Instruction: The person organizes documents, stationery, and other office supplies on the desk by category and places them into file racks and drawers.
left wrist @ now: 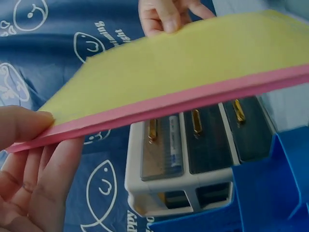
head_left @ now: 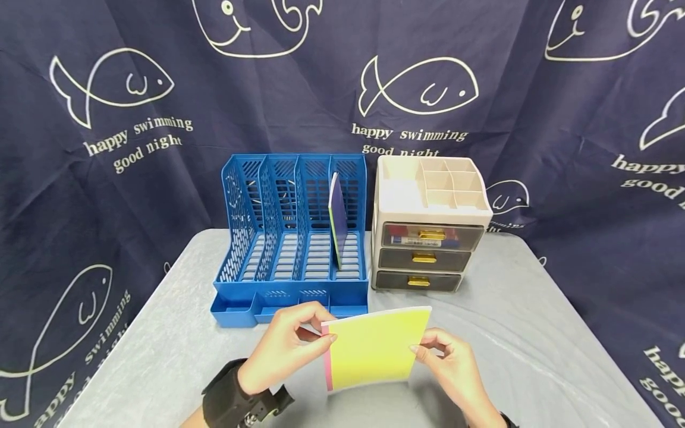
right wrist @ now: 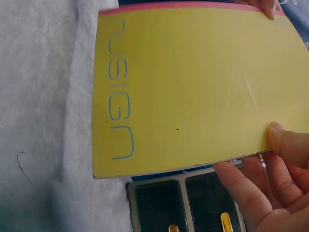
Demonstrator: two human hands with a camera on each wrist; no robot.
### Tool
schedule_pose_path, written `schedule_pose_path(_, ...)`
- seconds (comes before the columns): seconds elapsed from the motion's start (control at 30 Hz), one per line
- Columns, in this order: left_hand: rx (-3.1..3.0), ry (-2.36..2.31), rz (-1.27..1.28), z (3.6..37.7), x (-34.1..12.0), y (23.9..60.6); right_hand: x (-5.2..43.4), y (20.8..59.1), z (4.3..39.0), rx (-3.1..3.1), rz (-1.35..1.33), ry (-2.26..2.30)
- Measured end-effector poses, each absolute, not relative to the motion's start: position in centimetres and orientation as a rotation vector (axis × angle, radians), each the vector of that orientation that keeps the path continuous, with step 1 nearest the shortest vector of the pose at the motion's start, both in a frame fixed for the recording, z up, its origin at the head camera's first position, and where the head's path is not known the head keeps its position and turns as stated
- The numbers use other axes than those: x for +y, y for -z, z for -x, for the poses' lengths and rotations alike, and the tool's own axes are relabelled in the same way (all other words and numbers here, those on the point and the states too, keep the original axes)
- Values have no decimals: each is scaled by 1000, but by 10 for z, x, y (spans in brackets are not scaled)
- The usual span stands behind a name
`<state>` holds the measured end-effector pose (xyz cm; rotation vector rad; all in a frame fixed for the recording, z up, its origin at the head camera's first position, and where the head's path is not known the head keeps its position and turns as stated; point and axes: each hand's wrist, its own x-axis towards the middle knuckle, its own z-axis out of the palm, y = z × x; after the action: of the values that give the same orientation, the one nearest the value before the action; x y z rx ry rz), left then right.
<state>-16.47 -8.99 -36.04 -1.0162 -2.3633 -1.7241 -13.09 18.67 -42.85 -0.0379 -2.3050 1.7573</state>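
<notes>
Notebook (head_left: pixel 377 348) in both hands; rack (head_left: pixel 291 238) holds book (head_left: pixel 338 220).

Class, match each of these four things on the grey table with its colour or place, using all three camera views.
Things:
1. notebook
2. file rack
3. drawer unit
4. book

Descriptions:
A. beige, with three dark drawers
B. standing in the rack's rightmost slot
C. yellow cover, pink spine, held by both hands
D. blue, with four slots

Pairs: 1-C, 2-D, 3-A, 4-B
</notes>
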Motion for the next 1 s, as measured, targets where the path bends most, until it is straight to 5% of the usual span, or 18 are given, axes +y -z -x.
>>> schedule_pose_path(0.27,-2375,1700,1020,168,-84,349,189,431,134,-2284,105,-1805)
schedule_pose_path(1.0,-2094,1580,499,204,-103,312,191,441,126,-2239,-91,-1851)
